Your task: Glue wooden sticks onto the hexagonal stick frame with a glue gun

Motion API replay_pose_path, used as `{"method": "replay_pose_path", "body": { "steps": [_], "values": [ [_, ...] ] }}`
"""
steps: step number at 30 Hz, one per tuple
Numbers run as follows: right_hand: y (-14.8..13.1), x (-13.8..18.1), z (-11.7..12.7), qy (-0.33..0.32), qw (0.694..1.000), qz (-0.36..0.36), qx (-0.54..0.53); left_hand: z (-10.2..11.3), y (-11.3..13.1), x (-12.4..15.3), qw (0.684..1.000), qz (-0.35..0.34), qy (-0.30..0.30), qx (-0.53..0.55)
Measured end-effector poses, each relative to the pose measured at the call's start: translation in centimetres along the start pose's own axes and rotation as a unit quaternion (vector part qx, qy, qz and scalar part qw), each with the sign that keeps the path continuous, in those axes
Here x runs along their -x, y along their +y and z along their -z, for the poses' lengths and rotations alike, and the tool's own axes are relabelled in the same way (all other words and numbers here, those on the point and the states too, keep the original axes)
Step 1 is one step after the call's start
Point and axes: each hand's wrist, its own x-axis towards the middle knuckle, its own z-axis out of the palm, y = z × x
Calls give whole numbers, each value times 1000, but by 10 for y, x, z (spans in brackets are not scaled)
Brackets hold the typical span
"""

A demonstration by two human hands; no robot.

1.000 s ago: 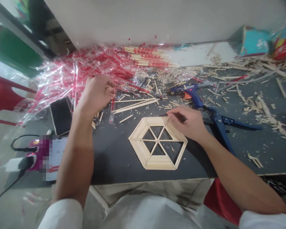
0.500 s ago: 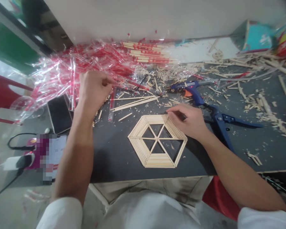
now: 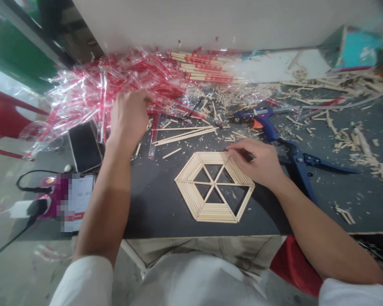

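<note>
A flat hexagon of thin wooden sticks [image 3: 214, 186] with six spokes lies on the dark table [image 3: 153, 204]. My right hand [image 3: 257, 163] rests at its upper right corner, fingertips pinched on the frame's edge. My left hand [image 3: 129, 117] is curled at the edge of a heap of red-and-clear plastic wrappers [image 3: 115, 91], fingers closed; what they hold is hidden. Loose long sticks [image 3: 185, 135] lie between my two hands.
A blue glue gun [image 3: 261, 121] and blue cutters [image 3: 303, 163] lie right of the hexagon. Stick offcuts [image 3: 354, 140] litter the right side. A black phone [image 3: 84, 146] and a second phone with cable [image 3: 67, 199] sit at left. Wrapped sticks [image 3: 201, 70] lie by the wall.
My left hand has moved slightly up and left into the wrapper heap. My right hand has stayed at the hexagon's corner.
</note>
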Motion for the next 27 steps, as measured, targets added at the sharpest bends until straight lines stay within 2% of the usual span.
{"method": "replay_pose_path", "body": {
  "steps": [4, 7, 9, 12, 14, 16, 18, 20, 23, 27],
  "values": [
    [-1, 1, 0, 4, 1000, 15, -3, 2, 0, 0, 999, -30, -15, 11],
    [-2, 1, 0, 3, 1000, 12, -4, 12, 9, 3, 994, -77, -69, -22],
    [-2, 0, 2, 6, 1000, 10, -4, 17, 16, 7, 980, -100, -169, -45],
    [-3, -1, 8, -8, 1000, 11, -13, 16, 22, 11, 930, -92, -344, -85],
    [-4, -2, 15, -60, 997, 31, -42, 9, 25, 13, 905, -88, -403, -101],
    [-7, -2, 22, -153, 983, 56, -89, 0, 27, 14, 896, -101, -418, -108],
    [-11, 0, 27, -255, 956, 71, -125, -7, 29, 14, 889, -124, -430, -99],
    [-16, 2, 29, -325, 935, 79, -119, -11, 32, 14, 886, -135, -435, -94],
    [-20, 6, 26, -354, 927, 97, -74, -12, 37, 15, 891, -121, -425, -104],
    [-21, 7, 19, -332, 933, 117, -75, -13, 39, 17, 883, -131, -442, -90]
  ]
}}
